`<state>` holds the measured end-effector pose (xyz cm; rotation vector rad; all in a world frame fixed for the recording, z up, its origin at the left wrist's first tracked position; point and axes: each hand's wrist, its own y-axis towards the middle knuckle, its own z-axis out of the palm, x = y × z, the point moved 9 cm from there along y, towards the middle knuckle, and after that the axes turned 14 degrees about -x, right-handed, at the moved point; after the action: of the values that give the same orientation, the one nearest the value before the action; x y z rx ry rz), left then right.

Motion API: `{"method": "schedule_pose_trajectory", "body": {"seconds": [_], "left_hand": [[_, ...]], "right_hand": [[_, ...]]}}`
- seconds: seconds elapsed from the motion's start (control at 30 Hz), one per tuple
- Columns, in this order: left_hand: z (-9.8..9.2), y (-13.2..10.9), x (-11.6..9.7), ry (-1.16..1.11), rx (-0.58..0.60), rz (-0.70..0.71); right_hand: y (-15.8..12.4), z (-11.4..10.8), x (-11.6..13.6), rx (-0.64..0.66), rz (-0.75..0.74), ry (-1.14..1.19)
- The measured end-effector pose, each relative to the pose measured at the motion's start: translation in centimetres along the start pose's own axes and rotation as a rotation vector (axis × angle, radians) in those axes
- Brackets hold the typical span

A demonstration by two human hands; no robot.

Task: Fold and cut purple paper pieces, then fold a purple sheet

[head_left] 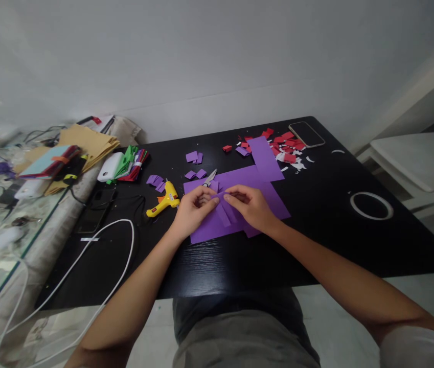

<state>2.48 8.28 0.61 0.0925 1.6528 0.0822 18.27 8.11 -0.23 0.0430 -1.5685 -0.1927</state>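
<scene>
the left hand (pixel 197 208) and right hand (pixel 254 205) are both closed on a purple paper strip (pixel 224 214) over purple sheets (pixel 207 230); fingers cover its upper end, blurring any folds. beyond, the scissors (pixel 211 177) are partly hidden.

On the table (pixel 335 250), paper sheets (pixel 207 228) are lying around the middle, with scissors (pixel 209 178) resting at their far edge. A glue gun (pixel 169 194) is lying just left of them. Paper scraps (pixel 289 145) are lying near the far right corner, beside a phone (pixel 307 134). A ring (pixel 373 218) is lying toward the right edge; a cable (pixel 133 237) is looping over the near left corner.
</scene>
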Motion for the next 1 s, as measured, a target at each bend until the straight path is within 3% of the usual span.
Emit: {"method": "schedule_pose_trajectory", "body": {"seconds": [0.17,0.43,0.77,1.0], "left_hand": [[0.8,-0.4,0.6,-0.046,0.073,-0.041],[-0.7,-0.1,-1.1,-0.038,-0.078,0.118],[-0.9,-0.2,-1.3,0.017,-0.093,0.178],[-0.2,-0.1,-0.7,-0.027,0.009,0.092]], "right_hand": [[0.3,-0.4,0.3,-0.017,-0.005,0.018],[0.2,-0.3,-0.5,-0.024,0.100,0.133],[0.0,-0.8,0.6,-0.070,-0.005,0.062],[-0.1,-1.0,0.9,-0.092,-0.073,0.007]]}}
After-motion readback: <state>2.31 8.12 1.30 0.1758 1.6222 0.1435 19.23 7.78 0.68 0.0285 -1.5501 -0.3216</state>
